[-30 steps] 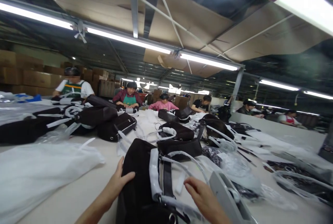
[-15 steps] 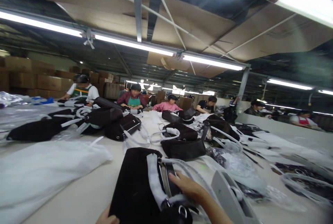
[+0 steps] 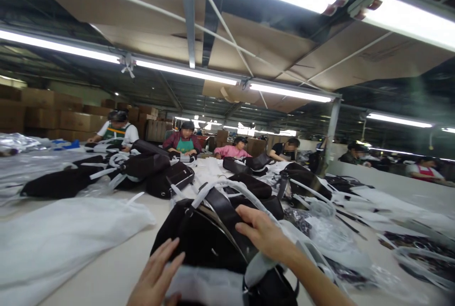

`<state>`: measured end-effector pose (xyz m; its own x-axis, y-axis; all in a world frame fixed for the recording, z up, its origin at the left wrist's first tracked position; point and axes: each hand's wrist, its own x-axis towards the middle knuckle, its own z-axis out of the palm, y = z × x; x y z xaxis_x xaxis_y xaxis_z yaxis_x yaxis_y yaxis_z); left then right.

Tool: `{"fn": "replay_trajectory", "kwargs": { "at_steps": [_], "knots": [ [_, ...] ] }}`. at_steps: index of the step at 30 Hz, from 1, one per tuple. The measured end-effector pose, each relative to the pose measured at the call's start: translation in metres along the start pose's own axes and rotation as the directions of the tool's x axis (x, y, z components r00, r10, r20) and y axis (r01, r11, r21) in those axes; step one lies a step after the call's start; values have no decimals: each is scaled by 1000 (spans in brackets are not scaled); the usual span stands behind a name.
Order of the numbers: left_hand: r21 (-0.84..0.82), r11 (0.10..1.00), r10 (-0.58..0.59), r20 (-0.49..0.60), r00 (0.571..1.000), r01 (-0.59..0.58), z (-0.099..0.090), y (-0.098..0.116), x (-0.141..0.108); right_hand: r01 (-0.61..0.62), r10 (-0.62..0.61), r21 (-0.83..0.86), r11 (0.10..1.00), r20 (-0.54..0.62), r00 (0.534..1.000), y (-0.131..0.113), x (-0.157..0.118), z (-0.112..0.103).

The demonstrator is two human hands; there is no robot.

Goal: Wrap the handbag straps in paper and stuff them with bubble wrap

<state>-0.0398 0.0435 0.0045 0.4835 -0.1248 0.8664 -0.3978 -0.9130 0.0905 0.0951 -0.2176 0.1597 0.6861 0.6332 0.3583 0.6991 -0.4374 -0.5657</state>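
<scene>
The black handbag [image 3: 202, 239] sits on the table [image 3: 103, 265] between both hands. The left hand [image 3: 156, 273] is open, fingers spread by its side, maybe to stop it tipping. The right hand [image 3: 265, 235] is half curled at the dark strap [image 3: 225, 213], perhaps steadying it; I can't tell if it grips.

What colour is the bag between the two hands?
The bag is black, best seen in the head view.

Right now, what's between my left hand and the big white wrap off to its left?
Just a bare strip of tabletop between the left hand and the white wrap, as the head view shows.
</scene>
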Motion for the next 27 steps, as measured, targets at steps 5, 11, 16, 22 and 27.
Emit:
{"fn": "replay_trajectory", "kwargs": {
  "at_steps": [5, 11, 16, 22, 27],
  "knots": [
    [144, 957, 243, 83, 967, -253, -14, 26, 58, 42, -38, -32, 999, 115, 993, -17, -9, 1],
    [271, 899, 277, 254, 927, -343, -8, 42, 82, 91, -57, -179, 980, 190, 980, -30, -18, -4],
    [339, 881, 273, 202, 941, -329, 2, 41, 69, 69, -25, -229, 971, 187, 982, -40, -25, -8],
    [411, 896, 115, 155, 981, -170, 4, 32, 77, 117, -104, -241, 963, 66, 992, -48, -20, -7],
    [407, 891, 175, 104, 979, -202, -8, 24, 92, 136, -140, -189, 972, -8, 990, -42, -11, -9]
  ]
}}
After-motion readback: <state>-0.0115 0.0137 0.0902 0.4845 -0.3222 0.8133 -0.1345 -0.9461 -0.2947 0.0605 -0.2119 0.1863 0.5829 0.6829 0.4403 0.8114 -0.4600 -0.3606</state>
